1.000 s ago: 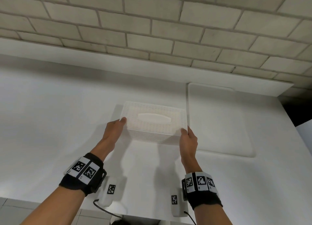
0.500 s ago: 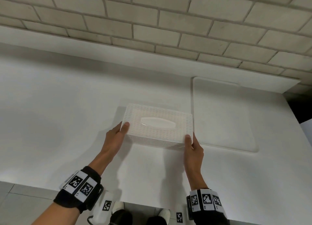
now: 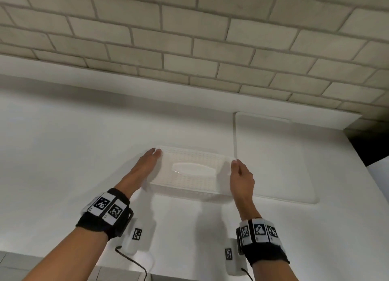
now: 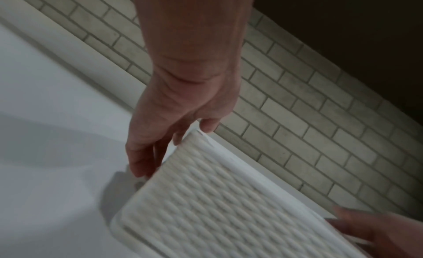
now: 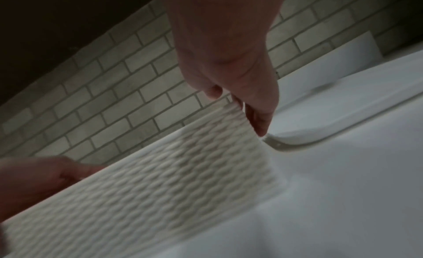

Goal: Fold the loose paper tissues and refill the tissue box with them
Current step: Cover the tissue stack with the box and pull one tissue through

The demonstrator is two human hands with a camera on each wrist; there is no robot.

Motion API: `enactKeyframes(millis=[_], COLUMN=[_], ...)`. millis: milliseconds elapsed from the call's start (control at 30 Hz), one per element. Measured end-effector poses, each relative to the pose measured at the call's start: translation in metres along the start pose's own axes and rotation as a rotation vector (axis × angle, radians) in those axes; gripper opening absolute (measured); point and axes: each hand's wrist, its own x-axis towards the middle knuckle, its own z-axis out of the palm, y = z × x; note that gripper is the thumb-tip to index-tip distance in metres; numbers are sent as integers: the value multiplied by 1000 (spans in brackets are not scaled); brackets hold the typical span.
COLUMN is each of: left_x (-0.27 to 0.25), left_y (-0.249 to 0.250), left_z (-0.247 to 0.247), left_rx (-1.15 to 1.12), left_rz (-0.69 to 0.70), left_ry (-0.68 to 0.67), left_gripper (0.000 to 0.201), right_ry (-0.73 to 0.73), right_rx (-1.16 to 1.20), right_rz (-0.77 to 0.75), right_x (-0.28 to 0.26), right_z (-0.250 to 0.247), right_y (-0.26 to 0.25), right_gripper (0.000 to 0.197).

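A white tissue box (image 3: 189, 171) with a woven pattern and an oval slot in its lid sits on the white counter (image 3: 84, 154). My left hand (image 3: 145, 167) lies along the box's left end with straight fingers, its thumb by the far top corner. The left wrist view shows those fingers (image 4: 142, 153) flat against the box (image 4: 217, 207). My right hand (image 3: 240, 175) stands at the right end the same way. In the right wrist view its fingers (image 5: 258, 117) point down beside the box (image 5: 160, 171). No loose tissues are in view.
A shallow recessed rectangular panel (image 3: 273, 158) lies in the counter just right of the box. A raised ledge and a grey brick wall (image 3: 189, 38) close off the back. A dark gap (image 3: 368, 150) sits past the counter's right end. The counter's front edge is near my wrists.
The box, held slightly raised a second ago, now rests on the counter. Both hands have slid from its near corners along its ends toward the far corners, with fingers straightened.
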Motion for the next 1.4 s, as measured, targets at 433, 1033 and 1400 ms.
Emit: enactKeyframes(millis=[433, 1033, 1400], left_x=[16, -33, -22], left_y=[-11, -34, -48], left_z=[19, -3, -13], left_rx=[106, -23, -56], left_rz=[147, 58, 77], left_ry=[136, -64, -182], left_gripper=[53, 28, 32], right_ry=[-44, -143, -111], right_rx=[-219, 72, 86], right_rz=[-119, -24, -90], right_x=[34, -30, -37], right_z=[18, -14, -5], right_y=[7, 37, 44], right_gripper=[38, 24, 35])
